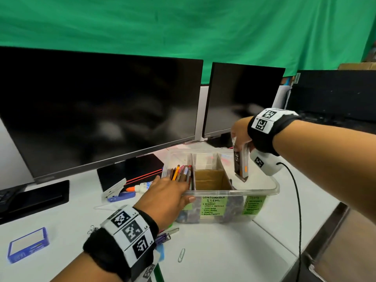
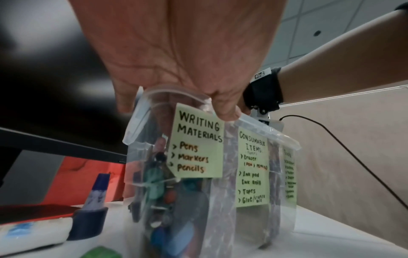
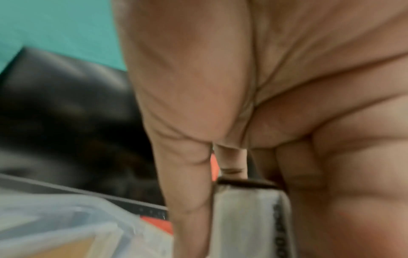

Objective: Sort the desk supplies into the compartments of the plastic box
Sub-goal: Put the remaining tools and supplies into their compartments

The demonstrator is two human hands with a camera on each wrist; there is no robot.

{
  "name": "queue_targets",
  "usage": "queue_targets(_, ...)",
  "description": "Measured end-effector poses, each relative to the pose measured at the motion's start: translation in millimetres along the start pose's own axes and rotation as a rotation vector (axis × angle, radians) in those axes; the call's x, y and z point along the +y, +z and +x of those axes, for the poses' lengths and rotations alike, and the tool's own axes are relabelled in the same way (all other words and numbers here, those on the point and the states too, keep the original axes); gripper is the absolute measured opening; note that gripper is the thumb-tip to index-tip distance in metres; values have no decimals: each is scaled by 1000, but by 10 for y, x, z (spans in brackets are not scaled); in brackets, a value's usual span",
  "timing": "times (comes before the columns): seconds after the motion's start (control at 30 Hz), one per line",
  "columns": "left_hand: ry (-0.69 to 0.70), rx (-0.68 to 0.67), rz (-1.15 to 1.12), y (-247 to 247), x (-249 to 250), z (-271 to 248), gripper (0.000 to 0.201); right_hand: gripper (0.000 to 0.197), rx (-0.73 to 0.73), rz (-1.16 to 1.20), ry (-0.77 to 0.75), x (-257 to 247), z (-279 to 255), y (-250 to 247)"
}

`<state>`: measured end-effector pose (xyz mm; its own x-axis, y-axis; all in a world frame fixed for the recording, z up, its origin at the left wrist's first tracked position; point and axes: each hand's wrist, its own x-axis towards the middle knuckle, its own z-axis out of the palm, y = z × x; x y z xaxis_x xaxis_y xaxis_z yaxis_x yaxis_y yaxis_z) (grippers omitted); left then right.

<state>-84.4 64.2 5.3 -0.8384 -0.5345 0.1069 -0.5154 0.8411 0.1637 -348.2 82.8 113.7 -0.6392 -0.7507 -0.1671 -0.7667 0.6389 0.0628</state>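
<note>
The clear plastic box [image 1: 234, 192] stands on the white desk, split by cardboard dividers. Several pens and pencils [image 1: 181, 173] fill its left compartment; the middle one [image 1: 211, 179] shows bare cardboard. Green labels [image 2: 196, 141] on the front read writing materials, consumable items and tools. My left hand [image 1: 168, 192] grips the box's front left rim, thumb [image 2: 225, 108] on the outside. My right hand [image 1: 241, 135] holds a black and silver stapler [image 1: 241, 161] upright from its top end, hanging over the right compartment. In the right wrist view the stapler [image 3: 245, 218] is pinched between my fingers.
Two dark monitors [image 1: 97, 110] [image 1: 242, 100] stand behind the box. Left of it lie a white and blue punch [image 1: 117, 192], a glue bottle [image 1: 140, 187] and a black and red case [image 1: 132, 169]. A blue card box [image 1: 28, 244], a paper clip [image 1: 181, 255] and a purple clip [image 1: 162, 238] lie in front.
</note>
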Motion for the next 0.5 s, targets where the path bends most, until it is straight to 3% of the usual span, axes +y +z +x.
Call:
queue_targets(0.23, 17, 94, 3, 87, 30, -5, 30, 56, -56, -223, 12, -86, 273, 268)
queue_targets(0.37, 22, 115, 16, 139, 30, 7, 31, 37, -97, -216, 9, -148, 316, 443)
queue_targets(0.5, 44, 119, 29, 155, -10, 19, 31, 56, -107, -314, 29, -86, 591, 594)
